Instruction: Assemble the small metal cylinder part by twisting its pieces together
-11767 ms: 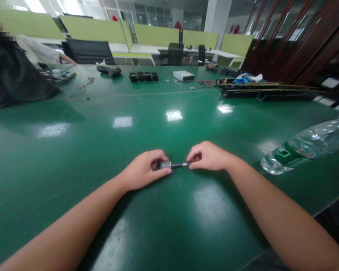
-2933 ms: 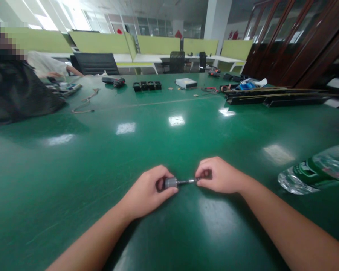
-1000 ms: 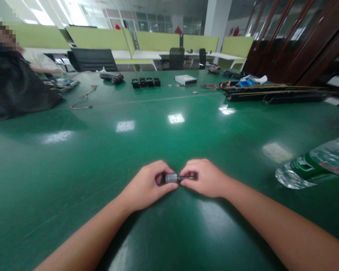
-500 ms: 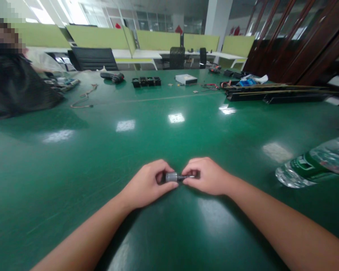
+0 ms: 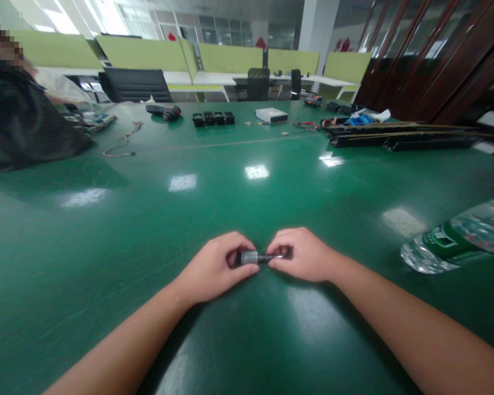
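Note:
Near the front middle of the glossy green table, my left hand is closed round a small grey metal cylinder. A thin dark threaded rod sticks out of the cylinder's right side. My right hand pinches the rod toward its right end between thumb and fingers. The cylinder and rod lie in line, level and close to the tabletop. Fingers partly cover both ends of the piece.
A clear plastic bottle with a green label lies at the right. Black channels, a silver box, black blocks, a power tool and a cable lie farther back. A person's dark sleeve is at far left.
My right hand has shifted very slightly up and to the right along the rod. My left hand stays nearly in place. The person at the left has moved slightly left.

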Demonstrator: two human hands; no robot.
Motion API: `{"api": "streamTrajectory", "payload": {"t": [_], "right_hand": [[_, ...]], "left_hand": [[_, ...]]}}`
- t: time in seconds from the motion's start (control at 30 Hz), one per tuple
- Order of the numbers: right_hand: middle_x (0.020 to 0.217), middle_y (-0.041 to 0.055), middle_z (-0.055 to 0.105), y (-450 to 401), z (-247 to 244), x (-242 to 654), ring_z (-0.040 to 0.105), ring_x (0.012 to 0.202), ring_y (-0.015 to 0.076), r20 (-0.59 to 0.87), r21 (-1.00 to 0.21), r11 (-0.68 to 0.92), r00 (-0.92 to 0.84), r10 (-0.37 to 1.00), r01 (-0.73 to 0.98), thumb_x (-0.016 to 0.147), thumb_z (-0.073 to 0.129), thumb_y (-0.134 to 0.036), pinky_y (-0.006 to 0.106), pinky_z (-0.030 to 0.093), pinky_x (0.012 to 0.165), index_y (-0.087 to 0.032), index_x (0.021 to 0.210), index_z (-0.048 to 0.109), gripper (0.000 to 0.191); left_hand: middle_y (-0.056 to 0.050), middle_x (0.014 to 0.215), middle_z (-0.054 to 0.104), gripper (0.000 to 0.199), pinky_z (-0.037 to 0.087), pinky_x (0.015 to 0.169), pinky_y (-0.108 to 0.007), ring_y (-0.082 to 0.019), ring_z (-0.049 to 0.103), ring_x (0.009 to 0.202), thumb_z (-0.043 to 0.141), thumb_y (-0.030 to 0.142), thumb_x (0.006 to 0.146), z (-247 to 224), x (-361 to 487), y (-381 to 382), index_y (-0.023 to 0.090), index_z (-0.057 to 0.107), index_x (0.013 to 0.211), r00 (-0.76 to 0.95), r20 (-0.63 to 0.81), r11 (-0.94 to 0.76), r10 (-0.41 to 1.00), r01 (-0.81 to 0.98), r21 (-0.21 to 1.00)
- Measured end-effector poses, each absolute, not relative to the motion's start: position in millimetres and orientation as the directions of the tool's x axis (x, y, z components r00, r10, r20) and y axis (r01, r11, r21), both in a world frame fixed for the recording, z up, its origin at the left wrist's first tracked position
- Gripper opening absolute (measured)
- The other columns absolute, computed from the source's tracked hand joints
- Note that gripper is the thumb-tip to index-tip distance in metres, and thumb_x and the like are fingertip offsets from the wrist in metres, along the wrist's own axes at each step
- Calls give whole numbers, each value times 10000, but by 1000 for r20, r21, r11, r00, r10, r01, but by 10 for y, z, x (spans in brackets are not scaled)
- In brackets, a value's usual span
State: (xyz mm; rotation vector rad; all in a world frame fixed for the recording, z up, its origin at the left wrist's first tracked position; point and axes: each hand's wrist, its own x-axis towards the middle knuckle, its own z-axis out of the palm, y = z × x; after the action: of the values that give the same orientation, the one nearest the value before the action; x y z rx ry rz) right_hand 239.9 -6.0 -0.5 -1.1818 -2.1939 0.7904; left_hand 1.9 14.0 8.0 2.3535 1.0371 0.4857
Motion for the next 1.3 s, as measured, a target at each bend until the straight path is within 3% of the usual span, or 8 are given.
{"api": "streamTrajectory", "payload": {"t": [0.5,0.73,1.13,1.3], "right_hand": [[755,15,672,10,23,2584,594,662,107,120,-703,428,-499,859,568,734,730,-170,217,454,625,-152,833,742,101],[725,5,665,49,42,2745,582,635,108,46,-693,343,-436,899,634,725,722,-176,219,444,598,-160,821,743,100],[862,27,702,33,42,2677,623,755,125,87,-683,442,-535,840,582,772,746,-199,240,454,684,-177,892,764,123],[821,23,704,-22,-12,2472,610,699,111,137,-743,405,-470,872,533,792,749,-221,228,459,663,-173,939,755,155]], "left_hand": [[12,758,601,246,396,607,-252,-138,533,650,682,422,848,101,36,133,205,685,963,631,105,-558,769,581,593],[12,747,609,252,399,599,-250,-137,535,638,678,430,848,91,35,134,204,681,960,622,117,-556,774,580,596],[10,754,611,253,401,594,-245,-135,536,638,674,430,845,95,36,135,202,690,955,618,106,-547,779,586,597],[7,759,615,263,396,593,-245,-139,538,647,681,429,832,95,38,143,203,693,966,626,107,-557,773,588,587]]}}
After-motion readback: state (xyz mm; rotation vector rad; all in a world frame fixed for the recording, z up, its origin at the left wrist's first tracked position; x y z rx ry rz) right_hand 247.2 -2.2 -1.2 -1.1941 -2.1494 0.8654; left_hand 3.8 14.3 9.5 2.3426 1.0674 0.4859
